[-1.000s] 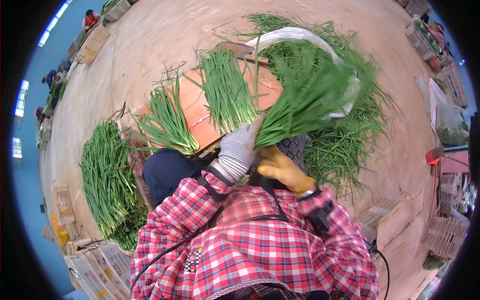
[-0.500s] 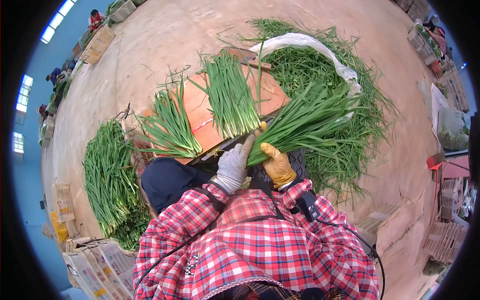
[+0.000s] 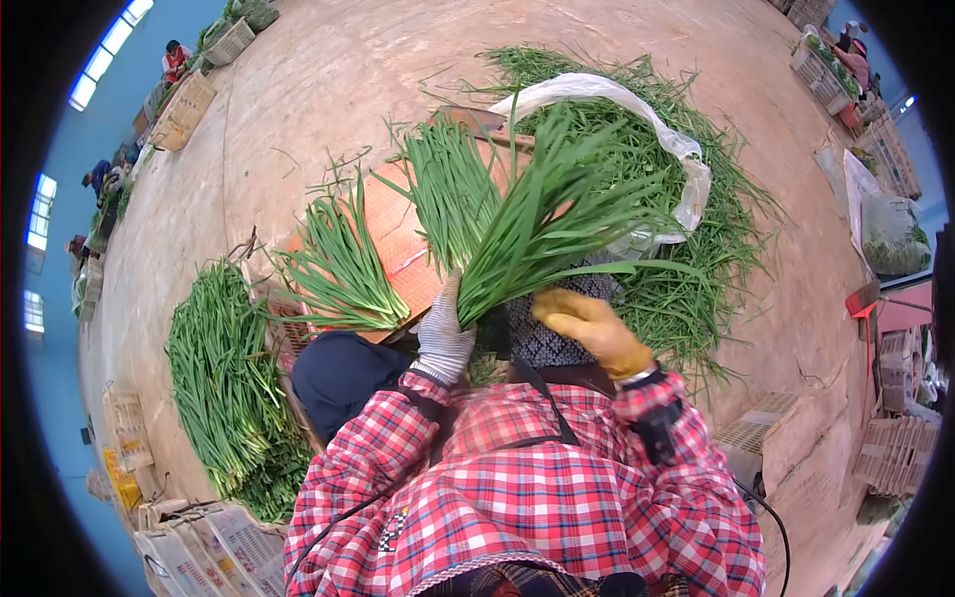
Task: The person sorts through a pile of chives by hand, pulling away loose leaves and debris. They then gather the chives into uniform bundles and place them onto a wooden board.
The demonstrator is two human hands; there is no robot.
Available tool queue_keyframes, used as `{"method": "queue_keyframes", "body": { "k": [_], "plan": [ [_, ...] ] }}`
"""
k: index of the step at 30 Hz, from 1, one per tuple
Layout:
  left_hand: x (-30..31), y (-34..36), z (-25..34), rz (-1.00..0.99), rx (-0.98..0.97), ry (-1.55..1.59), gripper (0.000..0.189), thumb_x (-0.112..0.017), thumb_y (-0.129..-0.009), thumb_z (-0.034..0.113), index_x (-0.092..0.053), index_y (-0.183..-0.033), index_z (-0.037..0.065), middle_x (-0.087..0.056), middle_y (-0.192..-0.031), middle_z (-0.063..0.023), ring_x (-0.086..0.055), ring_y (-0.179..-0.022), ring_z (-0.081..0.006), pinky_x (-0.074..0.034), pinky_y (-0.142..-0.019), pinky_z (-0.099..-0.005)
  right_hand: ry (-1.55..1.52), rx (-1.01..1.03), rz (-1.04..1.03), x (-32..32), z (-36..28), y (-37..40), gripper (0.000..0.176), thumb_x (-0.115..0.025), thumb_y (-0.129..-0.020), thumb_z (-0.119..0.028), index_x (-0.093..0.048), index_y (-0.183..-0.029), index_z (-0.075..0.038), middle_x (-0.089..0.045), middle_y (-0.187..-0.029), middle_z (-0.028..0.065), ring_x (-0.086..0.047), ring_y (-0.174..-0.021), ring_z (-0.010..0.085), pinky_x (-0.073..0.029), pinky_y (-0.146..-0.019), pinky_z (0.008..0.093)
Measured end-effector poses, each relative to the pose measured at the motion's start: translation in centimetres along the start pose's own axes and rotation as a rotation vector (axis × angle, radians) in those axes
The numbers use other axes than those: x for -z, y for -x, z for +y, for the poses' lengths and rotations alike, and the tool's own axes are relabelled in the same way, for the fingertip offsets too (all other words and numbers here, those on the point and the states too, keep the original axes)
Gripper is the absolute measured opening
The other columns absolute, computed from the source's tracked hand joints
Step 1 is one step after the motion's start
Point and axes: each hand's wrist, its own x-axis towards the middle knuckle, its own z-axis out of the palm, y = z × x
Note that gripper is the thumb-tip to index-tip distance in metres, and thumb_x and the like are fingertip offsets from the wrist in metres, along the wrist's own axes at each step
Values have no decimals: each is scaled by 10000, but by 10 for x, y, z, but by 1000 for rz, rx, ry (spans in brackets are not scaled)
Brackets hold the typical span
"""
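My left hand [image 3: 446,333], in a grey-white glove, grips the lower ends of a bunch of long green leaves [image 3: 557,214], which fans up and to the right. My right hand [image 3: 595,326], in a yellow glove, is off the bunch to its lower right; its fingers are curled and blurred, and whether they hold anything is unclear. Behind the held bunch, another bunch [image 3: 448,184] lies on an orange board [image 3: 413,254]. A smaller bunch [image 3: 348,264] rests at the board's left side. At the board's far edge is a knife [image 3: 476,119], partly covered.
Loose leaves [image 3: 696,289] are heaped on the right around a white plastic bag [image 3: 652,124]. A large leaf pile [image 3: 224,368] stands at left. Crates [image 3: 184,111] and people, one in red [image 3: 175,62], are at the edges. A dustpan [image 3: 863,298] is at right.
My right hand has let go of the bunch and moved right. My left hand has shifted down-left and now grips the bunch, whose leaves have swung more upright.
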Motion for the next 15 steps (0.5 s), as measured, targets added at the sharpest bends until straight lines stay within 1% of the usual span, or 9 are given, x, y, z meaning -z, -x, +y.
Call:
{"method": "queue_keyframes", "body": {
  "k": [2,3,5,6,7,10,13,14,15],
  "plan": [
    [2,0,0,29,27,15,810,-634,-711,-14,-330,-1453,100,-607,-1119,-222,-632,-931,-389,-521,-789,-415,178,-113,10,18,-38,24,211,-598,-899,-132,-678,-975,49,-678,-842,86,-615,-756,129,-500,-719,264],
    [3,0,0,29,40,28,817,-642,-708,-13,-329,-1454,101,-608,-1116,-220,-629,-941,-386,-520,-802,-414,249,-68,106,19,-62,37,237,-603,-910,-176,-691,-867,40,-656,-697,49,-561,-599,72,-456,-558,220],
    [5,-1,0,26,59,55,831,-659,-702,-9,-326,-1455,102,-610,-1110,-217,-625,-960,-382,-517,-828,-412,214,65,304,32,-92,56,235,-622,-916,-197,-683,-834,14,-646,-693,23,-526,-570,48,-423,-515,194],
    [1,-3,-3,5,126,36,861,-687,-686,-6,-323,-1458,109,-610,-1116,-213,-616,-996,-380,-509,-870,-408,292,200,421,33,-99,54,220,-623,-913,-191,-684,-836,6,-649,-713,29,-536,-588,61,-427,-527,202],
    [0,-3,-3,-6,131,30,866,-690,-683,-6,-322,-1458,109,-609,-1120,-215,-615,-1001,-381,-509,-872,-407,369,338,538,33,-106,49,205,-624,-910,-184,-684,-837,-3,-652,-734,35,-546,-606,75,-432,-539,210],
    [3,-5,3,-26,135,4,871,-695,-680,-4,-320,-1458,111,-606,-1132,-218,-612,-1014,-384,-508,-877,-405,858,574,656,32,-129,27,157,-628,-882,-165,-688,-859,-22,-667,-808,82,-610,-706,177,-479,-635,286],
    [3,-4,7,-37,118,-20,855,-687,-688,2,-326,-1455,112,-604,-1142,-219,-611,-1020,-382,-506,-877,-404,1181,569,517,58,-106,-2,131,-644,-838,-145,-694,-900,-41,-665,-881,126,-622,-846,291,-482,-764,370],
    [3,-5,7,-47,128,-25,845,-684,-691,5,-332,-1452,112,-603,-1146,-219,-611,-1023,-380,-505,-878,-404,1181,525,514,64,-92,-9,172,-653,-817,-150,-686,-949,-46,-669,-919,143,-612,-902,337,-468,-822,420],
    [3,-5,8,-55,139,-29,835,-681,-694,8,-338,-1449,111,-601,-1150,-220,-611,-1025,-379,-504,-879,-404,1187,509,501,66,-85,-12,190,-659,-809,-153,-680,-965,-47,-668,-925,141,-612,-907,336,-471,-819,420]
  ]
}}
